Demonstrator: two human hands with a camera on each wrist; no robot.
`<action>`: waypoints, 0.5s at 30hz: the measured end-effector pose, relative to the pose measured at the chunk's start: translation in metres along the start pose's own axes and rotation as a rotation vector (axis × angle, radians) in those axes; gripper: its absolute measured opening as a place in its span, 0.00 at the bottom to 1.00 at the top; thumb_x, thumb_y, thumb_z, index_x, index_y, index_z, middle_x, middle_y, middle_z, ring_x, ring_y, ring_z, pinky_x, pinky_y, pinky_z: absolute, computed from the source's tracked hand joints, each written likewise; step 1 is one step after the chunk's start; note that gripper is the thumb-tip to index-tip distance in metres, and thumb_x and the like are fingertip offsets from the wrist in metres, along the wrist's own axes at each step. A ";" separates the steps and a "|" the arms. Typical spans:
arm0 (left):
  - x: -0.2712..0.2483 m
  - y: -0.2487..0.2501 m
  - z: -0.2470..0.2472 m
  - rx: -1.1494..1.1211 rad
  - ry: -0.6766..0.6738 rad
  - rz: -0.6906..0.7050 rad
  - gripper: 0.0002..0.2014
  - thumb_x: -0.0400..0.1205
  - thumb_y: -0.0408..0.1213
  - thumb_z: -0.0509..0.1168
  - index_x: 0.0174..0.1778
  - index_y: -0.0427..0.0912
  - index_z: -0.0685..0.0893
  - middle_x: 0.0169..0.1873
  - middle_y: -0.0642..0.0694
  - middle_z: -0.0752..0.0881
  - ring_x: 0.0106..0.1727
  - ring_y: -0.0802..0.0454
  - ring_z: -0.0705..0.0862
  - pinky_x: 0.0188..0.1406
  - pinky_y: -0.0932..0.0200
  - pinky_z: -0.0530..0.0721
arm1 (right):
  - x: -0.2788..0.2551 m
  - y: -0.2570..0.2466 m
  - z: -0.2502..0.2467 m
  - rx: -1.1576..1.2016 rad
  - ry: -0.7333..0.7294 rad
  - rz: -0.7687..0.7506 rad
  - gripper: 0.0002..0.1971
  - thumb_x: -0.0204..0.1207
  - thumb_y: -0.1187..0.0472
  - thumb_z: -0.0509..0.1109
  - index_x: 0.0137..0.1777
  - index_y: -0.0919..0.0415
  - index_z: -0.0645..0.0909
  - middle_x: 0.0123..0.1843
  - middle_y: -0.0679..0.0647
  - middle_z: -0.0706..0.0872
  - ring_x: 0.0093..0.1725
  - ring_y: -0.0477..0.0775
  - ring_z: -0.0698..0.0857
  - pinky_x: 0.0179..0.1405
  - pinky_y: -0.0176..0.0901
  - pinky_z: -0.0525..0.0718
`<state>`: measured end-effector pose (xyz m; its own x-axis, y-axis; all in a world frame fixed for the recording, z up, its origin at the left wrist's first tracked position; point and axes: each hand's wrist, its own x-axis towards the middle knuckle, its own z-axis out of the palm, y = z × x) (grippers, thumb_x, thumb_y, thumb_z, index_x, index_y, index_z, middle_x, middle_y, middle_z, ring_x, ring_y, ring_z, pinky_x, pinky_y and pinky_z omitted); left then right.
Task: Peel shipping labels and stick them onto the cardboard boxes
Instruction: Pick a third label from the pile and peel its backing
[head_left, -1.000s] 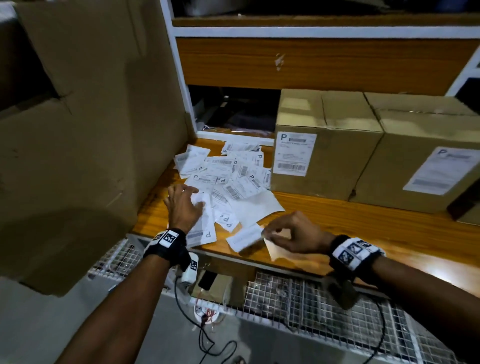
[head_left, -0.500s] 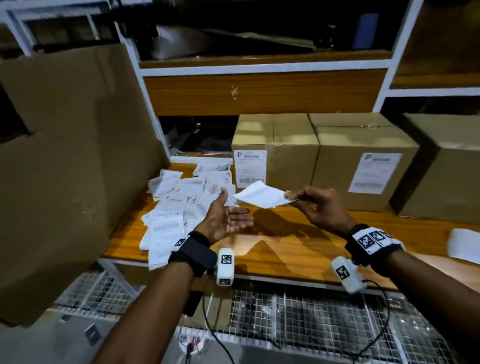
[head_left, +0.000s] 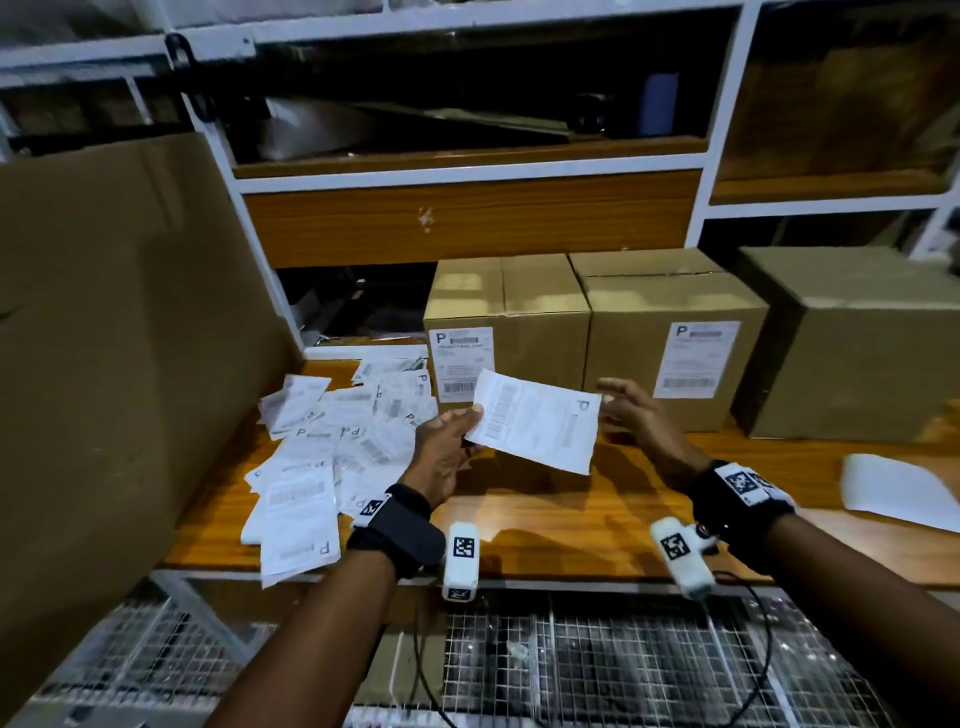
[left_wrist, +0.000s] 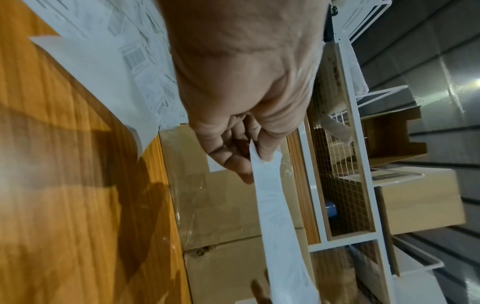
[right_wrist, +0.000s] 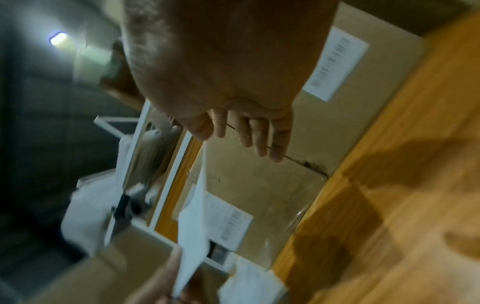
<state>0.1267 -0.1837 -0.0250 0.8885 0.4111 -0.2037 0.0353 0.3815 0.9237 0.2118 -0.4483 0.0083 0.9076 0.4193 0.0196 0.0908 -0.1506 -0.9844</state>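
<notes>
The wooden surface (head_left: 545, 514) under the white shelving carries a label pile (head_left: 332, 441) at nine o'clock and boxes at twelve. My left hand (head_left: 441, 452) pinches the label (head_left: 537, 426) by its left edge, held in the air. My right hand (head_left: 639, 415) is spread beside its right edge; contact unclear. Long axis runs nine to three, print up. I'd start at a corner and peel slowly.

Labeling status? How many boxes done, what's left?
Done: two boxes carry labels, the left box and the middle box. In hand: the left hand pinches a loose label; the right hand is open beside it. Left: the right box shows no label, and a label pile remains.
</notes>
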 end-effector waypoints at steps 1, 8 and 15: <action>-0.002 0.000 0.004 -0.019 0.011 0.014 0.13 0.82 0.37 0.74 0.59 0.36 0.87 0.52 0.41 0.94 0.52 0.47 0.94 0.46 0.55 0.92 | 0.002 -0.001 0.001 0.150 0.002 0.111 0.19 0.90 0.50 0.62 0.76 0.55 0.77 0.71 0.59 0.86 0.59 0.57 0.88 0.63 0.57 0.82; -0.012 -0.001 0.019 -0.020 -0.051 0.045 0.13 0.83 0.36 0.73 0.60 0.33 0.87 0.52 0.39 0.94 0.51 0.46 0.93 0.42 0.55 0.92 | 0.007 0.003 0.012 0.271 -0.032 0.195 0.12 0.83 0.61 0.75 0.64 0.61 0.85 0.59 0.61 0.93 0.49 0.53 0.95 0.39 0.46 0.93; -0.008 0.012 0.018 0.082 -0.036 0.118 0.10 0.82 0.38 0.74 0.55 0.37 0.89 0.46 0.41 0.94 0.40 0.51 0.88 0.33 0.60 0.86 | 0.011 -0.001 0.004 0.150 0.002 0.125 0.13 0.82 0.64 0.75 0.65 0.62 0.84 0.57 0.58 0.94 0.51 0.54 0.95 0.41 0.45 0.93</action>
<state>0.1289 -0.1973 -0.0060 0.9047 0.4182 -0.0818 -0.0344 0.2629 0.9642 0.2198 -0.4404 0.0092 0.9090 0.4035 -0.1045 -0.0849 -0.0662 -0.9942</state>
